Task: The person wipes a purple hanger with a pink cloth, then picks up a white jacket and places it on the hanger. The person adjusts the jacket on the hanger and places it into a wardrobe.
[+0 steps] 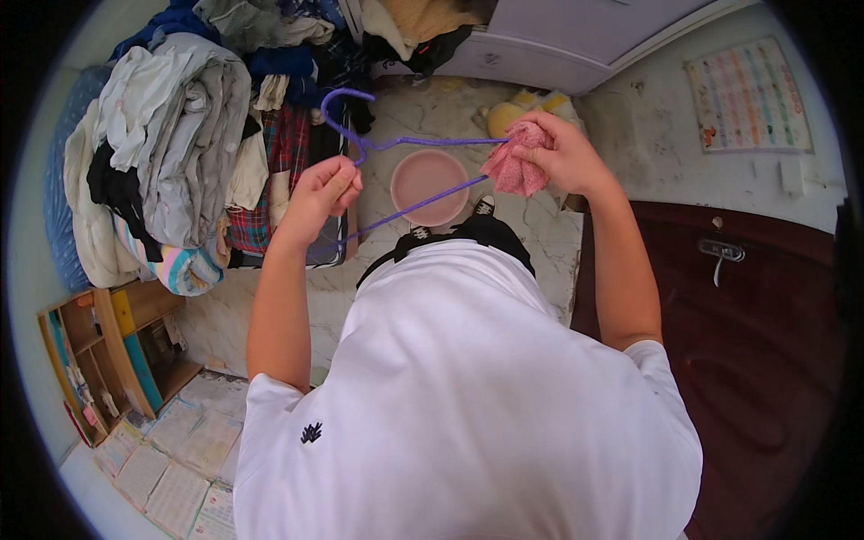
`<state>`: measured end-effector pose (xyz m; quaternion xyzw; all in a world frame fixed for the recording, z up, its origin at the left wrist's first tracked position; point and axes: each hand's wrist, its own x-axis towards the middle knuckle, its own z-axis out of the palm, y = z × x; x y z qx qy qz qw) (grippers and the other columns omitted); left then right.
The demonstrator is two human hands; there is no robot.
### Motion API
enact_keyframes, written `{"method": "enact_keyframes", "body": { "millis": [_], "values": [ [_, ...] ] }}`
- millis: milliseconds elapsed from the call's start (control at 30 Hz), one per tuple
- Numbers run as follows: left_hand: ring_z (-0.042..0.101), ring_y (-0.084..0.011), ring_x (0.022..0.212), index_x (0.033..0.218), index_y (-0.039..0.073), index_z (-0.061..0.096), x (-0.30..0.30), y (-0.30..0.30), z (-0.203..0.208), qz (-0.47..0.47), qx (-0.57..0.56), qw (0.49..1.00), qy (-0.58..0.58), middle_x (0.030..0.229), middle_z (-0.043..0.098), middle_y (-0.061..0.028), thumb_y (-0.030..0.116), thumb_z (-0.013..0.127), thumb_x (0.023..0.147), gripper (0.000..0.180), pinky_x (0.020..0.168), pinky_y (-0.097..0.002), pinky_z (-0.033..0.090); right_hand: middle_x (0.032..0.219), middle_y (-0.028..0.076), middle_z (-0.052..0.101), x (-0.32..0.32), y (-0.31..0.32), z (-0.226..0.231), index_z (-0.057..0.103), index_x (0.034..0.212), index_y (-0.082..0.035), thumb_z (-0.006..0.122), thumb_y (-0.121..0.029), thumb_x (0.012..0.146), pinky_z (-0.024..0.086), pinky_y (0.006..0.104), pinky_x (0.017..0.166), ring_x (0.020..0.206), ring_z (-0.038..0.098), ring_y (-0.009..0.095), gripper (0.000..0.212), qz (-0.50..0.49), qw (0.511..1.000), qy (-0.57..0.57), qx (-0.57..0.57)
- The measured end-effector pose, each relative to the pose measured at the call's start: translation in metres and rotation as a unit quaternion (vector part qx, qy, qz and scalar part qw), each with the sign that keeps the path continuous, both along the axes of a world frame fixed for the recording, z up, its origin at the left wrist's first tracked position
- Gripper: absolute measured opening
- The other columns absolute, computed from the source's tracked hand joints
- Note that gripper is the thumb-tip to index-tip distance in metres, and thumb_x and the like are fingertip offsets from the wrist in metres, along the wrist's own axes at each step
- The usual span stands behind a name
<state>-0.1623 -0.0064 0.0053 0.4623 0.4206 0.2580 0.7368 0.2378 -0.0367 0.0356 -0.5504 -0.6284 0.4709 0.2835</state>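
Observation:
A purple clothes hanger [423,141] is held up in front of me, its hook pointing away and to the left. My left hand [326,193] is closed around the hanger near the base of the hook. At the hanger's right end, my right hand [565,155] presses a bunched pink cloth [522,162] around the frame, fingers closed on it. Below the hanger, a round pink basin [429,184] rests on the floor in front of my shoes.
Piled clothes [180,144] fill the left side. A wooden shelf [130,351] stands at lower left. On the right is a dark red door [738,360] with a metal handle [720,252]. A pale cabinet [549,45] is at the back, with a yellow item [506,120] on the floor near it.

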Motion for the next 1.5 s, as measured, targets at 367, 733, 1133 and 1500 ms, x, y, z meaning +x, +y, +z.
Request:
{"method": "enact_keyframes", "body": {
  "millis": [367,733,1133,1500],
  "values": [
    [0.029,-0.004,0.047,0.074,0.007,0.062,0.036,-0.018,-0.022,0.12,0.0,0.992,-0.029,0.055,0.039,0.0078,0.04,0.068,0.1,0.042,0.046,-0.025,0.019,0.116,0.007,0.072,-0.017,0.018,0.011,0.063,0.127,-0.001,0.071,-0.007,0.094,0.054,0.0338,0.094,0.11,0.067,0.017,0.035,-0.056,0.977,0.201,0.052],
    [0.027,-0.0038,0.045,0.072,0.009,0.058,0.023,-0.007,-0.016,0.105,-0.056,0.993,-0.003,0.054,0.036,0.0088,0.039,0.066,0.102,0.042,0.044,-0.0248,0.017,0.117,0.006,0.07,-0.016,0.032,-0.011,0.059,0.132,0.002,0.069,-0.012,0.099,0.054,0.0304,0.093,0.106,0.066,0.014,0.037,-0.08,0.982,0.173,0.009],
    [0.025,-0.0025,0.045,0.073,0.009,0.056,0.034,-0.004,-0.013,0.098,-0.03,0.994,-0.042,0.054,0.035,0.0094,0.039,0.064,0.103,0.043,0.043,-0.0239,0.016,0.119,0.005,0.069,-0.018,0.036,-0.019,0.058,0.134,0.0,0.077,-0.013,0.092,0.053,0.0315,0.098,0.109,0.065,0.014,0.048,-0.143,0.963,0.229,-0.013],
    [0.025,-0.0037,0.046,0.077,0.008,0.056,0.035,-0.002,-0.015,0.133,-0.049,0.98,-0.141,0.054,0.032,0.0094,0.04,0.06,0.105,0.043,0.044,-0.0245,0.017,0.147,0.011,0.053,-0.023,0.023,-0.049,0.043,0.149,-0.005,0.044,-0.033,0.109,0.042,0.0444,0.115,0.134,0.052,0.028,0.049,-0.097,0.753,0.651,-0.026]
  ]
}}
